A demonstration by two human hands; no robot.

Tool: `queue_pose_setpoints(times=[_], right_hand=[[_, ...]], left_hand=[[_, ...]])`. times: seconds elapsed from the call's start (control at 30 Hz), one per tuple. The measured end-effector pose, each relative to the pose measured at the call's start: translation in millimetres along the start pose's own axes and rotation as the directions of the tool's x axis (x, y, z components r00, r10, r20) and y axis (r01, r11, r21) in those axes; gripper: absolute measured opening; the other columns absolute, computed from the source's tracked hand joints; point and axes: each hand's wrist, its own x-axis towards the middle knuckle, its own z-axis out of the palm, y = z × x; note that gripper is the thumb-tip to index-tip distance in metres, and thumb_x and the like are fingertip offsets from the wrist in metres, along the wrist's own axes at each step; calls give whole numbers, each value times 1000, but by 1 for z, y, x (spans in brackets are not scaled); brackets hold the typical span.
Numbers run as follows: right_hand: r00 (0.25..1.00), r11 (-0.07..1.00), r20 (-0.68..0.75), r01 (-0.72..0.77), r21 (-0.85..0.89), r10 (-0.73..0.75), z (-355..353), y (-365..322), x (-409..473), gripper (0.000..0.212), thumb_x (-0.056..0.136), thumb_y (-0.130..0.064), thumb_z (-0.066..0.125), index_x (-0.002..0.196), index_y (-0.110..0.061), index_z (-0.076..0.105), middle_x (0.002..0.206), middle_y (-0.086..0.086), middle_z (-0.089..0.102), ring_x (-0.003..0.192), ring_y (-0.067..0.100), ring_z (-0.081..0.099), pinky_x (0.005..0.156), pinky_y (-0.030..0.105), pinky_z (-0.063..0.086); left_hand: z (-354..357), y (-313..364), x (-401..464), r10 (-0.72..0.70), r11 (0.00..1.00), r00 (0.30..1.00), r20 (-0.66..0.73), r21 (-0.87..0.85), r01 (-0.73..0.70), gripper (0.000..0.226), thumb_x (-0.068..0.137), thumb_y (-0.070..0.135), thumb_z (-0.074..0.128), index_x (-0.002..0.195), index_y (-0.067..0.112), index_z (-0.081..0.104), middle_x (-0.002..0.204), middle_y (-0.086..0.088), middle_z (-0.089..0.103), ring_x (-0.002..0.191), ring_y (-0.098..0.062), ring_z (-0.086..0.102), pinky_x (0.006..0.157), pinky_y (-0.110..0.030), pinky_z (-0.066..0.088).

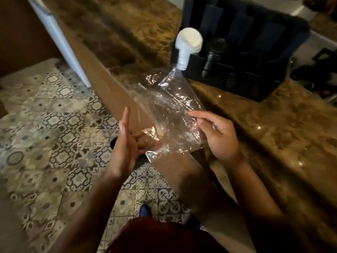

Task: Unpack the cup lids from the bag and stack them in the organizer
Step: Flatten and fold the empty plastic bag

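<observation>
A clear plastic bag [167, 108] looks empty and stretches from my hands toward the black organizer [255, 86] on the counter. My left hand [125, 145] holds the bag's near corner in its curled fingers, with the index finger sticking straight up. My right hand [218, 136] pinches the bag's right edge between thumb and fingers. A stack of white cup lids [188, 44] leans in the organizer's left slot, right at the bag's far end. A stack of black lids [215, 53] stands in the slot beside it.
The brown marble counter [273, 139] runs diagonally, its edge just under the bag. Patterned floor tiles [54, 134] lie to the left and below. A white panel [60, 42] leans at the upper left. Dark objects sit beyond the organizer at the right.
</observation>
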Motion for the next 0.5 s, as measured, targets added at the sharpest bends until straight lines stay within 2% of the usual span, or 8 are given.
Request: queue_pose_setpoints(times=[0.07, 0.1, 0.17, 0.2, 0.33, 0.4, 0.47, 0.5], right_hand=[[999, 992, 0, 38, -119, -38, 30, -1, 8, 31, 105, -16, 57, 122, -34, 76, 78, -15, 71, 61, 7, 61, 55, 19, 46], [998, 983, -2, 59, -173, -60, 44, -3, 11, 30, 104, -16, 59, 122, -33, 76, 84, -19, 73, 64, 7, 64, 56, 21, 49], [988, 948, 5, 150, -279, -155, 73, -8, 18, 27, 100, -12, 65, 120, -25, 78, 100, -17, 78, 82, 3, 72, 70, 26, 59], [977, 923, 27, 211, -321, -213, 85, -10, 22, 26, 98, -9, 68, 119, -20, 79, 106, -12, 78, 91, 2, 73, 79, 26, 60], [961, 909, 107, 275, -314, -254, 124, -14, 32, 25, 96, -9, 70, 118, -17, 79, 109, -9, 77, 97, 0, 72, 84, 14, 55], [982, 951, 108, 179, -250, -157, 138, -10, 36, 25, 98, -11, 68, 118, -19, 79, 106, -14, 78, 90, -3, 71, 75, 11, 53], [990, 969, 120, 96, -227, -70, 151, -3, 41, 24, 99, -12, 67, 119, -19, 79, 99, -18, 77, 77, 1, 71, 63, 16, 53], [990, 969, 136, 74, -236, -43, 157, 2, 44, 24, 100, -12, 66, 119, -19, 78, 98, -16, 78, 76, 2, 70, 64, 20, 56]], left_hand=[[-21, 11, -5, 85, 986, 995, -43, 149, -78, 55, 102, 69, 37, 152, 69, 13, 131, -18, 65, 99, -46, 72, 78, -51, 64], [-32, 14, -8, 136, 966, 990, -40, 226, -124, 60, 102, 67, 42, 153, 68, 11, 127, -5, 68, 96, -43, 72, 78, -53, 64], [-48, 20, -18, 208, 929, 978, -23, 317, -190, 76, 99, 64, 56, 156, 63, 6, 115, 33, 67, 97, -17, 73, 78, -37, 65], [-55, 22, -22, 220, 919, 975, -28, 341, -198, 83, 97, 59, 63, 157, 62, 5, 113, 37, 66, 99, -11, 73, 79, -29, 63], [-80, 21, -26, 192, 935, 976, -104, 322, -149, 93, 93, 30, 74, 155, 63, 13, 121, -19, 70, 104, -34, 73, 81, -30, 62], [-88, 17, -26, 176, 940, 977, -123, 314, -130, 85, 95, 19, 65, 156, 58, 21, 125, -13, 69, 109, -31, 72, 84, -32, 62], [-94, 12, -27, 101, 974, 980, -172, 219, -62, 68, 97, 17, 59, 155, 46, 37, 136, -1, 67, 119, -25, 69, 87, -35, 62], [-99, 10, -27, 62, 982, 976, -209, 188, -22, 58, 98, 20, 57, 152, 39, 47, 137, 3, 67, 120, -22, 69, 87, -36, 62]])
